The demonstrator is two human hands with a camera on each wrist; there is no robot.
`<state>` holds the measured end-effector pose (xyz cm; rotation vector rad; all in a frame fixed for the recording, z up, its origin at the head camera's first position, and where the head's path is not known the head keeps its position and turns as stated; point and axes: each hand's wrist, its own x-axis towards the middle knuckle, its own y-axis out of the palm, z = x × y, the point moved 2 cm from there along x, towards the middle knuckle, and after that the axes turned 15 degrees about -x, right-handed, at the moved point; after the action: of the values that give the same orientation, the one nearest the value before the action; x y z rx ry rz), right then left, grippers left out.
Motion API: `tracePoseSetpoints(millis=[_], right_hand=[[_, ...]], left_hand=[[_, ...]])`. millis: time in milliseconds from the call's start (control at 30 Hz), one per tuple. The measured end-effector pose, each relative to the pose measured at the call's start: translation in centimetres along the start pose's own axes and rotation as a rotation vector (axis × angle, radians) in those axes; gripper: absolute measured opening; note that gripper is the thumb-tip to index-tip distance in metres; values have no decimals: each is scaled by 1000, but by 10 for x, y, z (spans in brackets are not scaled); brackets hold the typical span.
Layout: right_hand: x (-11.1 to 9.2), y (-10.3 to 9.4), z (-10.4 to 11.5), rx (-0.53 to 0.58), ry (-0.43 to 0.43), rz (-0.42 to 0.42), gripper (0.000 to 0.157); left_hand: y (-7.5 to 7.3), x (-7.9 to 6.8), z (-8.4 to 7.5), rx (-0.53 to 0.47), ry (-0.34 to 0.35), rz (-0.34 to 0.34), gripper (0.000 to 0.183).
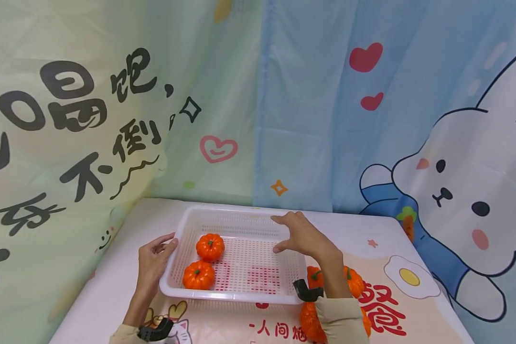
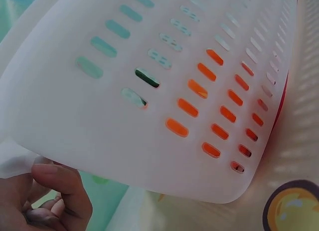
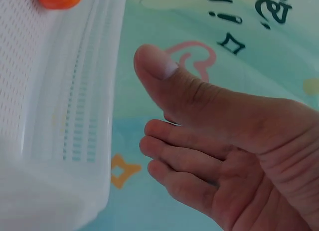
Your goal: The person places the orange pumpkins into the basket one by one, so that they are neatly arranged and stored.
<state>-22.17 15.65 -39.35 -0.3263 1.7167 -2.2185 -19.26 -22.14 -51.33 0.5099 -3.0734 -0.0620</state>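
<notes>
Head view: left hand [image 1: 154, 258], nearer the left edge of the worktop [image 1: 126, 229], clamps fingers on the white plastic basket [image 1: 236, 296]; right hand [image 1: 307, 236] spreads fingers apart; level handling should stop pumpkins [image 1: 198, 275] rolling.

Your head view looks forward and down toward twelve o'clock; both wrist views, nearer, share the basket [image 1: 236, 296].

One basket [image 1: 232, 296], two pumpkins [image 1: 210, 247] [image 1: 198, 275] inside, two hands [image 1: 154, 260] [image 1: 305, 235]

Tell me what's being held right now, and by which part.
The left hand holds the white basket by the rim on its left side; the right hand holds nothing.
</notes>
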Motion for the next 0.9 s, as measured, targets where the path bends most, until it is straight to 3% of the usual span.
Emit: tracePoseSetpoints(millis=[300, 533, 900], right_hand=[[-18, -4, -26, 4, 42, -26, 82], [-36, -6, -42, 11, 133, -18, 82], [-52, 2, -55, 45, 188, -21, 84]], left_hand=[[0, -1, -1, 9, -13, 0, 44], [0, 0, -1, 14, -20, 7, 47], [0, 0, 1, 19, -28, 7, 48]])
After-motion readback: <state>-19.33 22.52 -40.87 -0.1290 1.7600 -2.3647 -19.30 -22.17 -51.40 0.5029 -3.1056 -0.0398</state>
